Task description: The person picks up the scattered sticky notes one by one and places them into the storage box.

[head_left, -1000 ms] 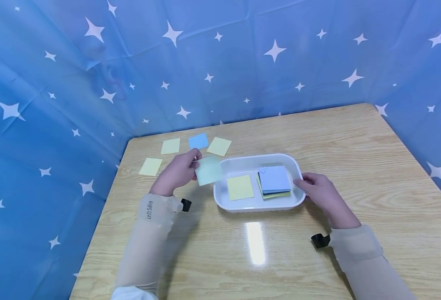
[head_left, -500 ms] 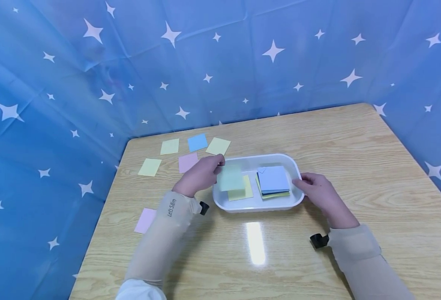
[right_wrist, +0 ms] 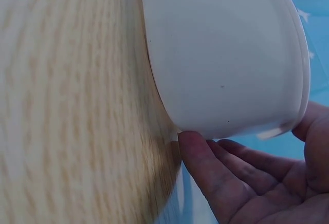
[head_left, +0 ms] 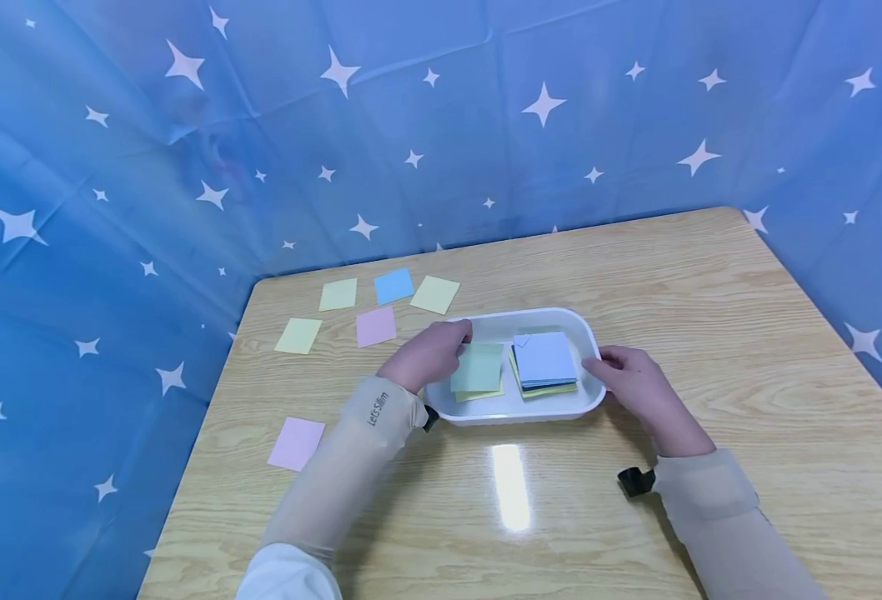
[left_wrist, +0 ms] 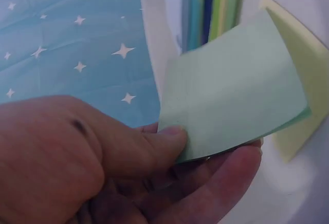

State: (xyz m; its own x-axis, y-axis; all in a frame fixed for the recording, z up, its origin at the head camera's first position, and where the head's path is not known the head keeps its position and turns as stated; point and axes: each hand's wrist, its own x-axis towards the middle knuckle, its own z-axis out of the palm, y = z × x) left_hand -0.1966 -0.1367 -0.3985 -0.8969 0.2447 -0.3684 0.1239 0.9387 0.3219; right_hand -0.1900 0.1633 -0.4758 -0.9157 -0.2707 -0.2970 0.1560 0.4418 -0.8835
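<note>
My left hand (head_left: 428, 354) reaches over the left end of a white plastic tray (head_left: 514, 410), pinching a pale green sticky note (left_wrist: 231, 85) between thumb and fingers. In the head view the green note (head_left: 477, 367) covers most of a yellow sticky note (head_left: 486, 393) lying on the tray floor. A stack of sticky notes (head_left: 544, 360), light blue on top with darker and yellow ones beneath, sits in the tray's right half. At the tray's right end my right hand (head_left: 636, 383) grips the rim, thumb over the edge and fingers (right_wrist: 198, 154) against the outer wall.
On the wooden table (head_left: 561, 533) left of the tray lie yellow notes (head_left: 298, 336), a blue note (head_left: 393, 286) and two pink notes, one near the back (head_left: 376, 327) and a nearer pink note (head_left: 296, 443). A starry blue curtain (head_left: 441, 125) hangs behind the table.
My left hand has carried the green note rightward and down from beside the tray into its left half, over the yellow note. My right hand keeps its hold on the rim.
</note>
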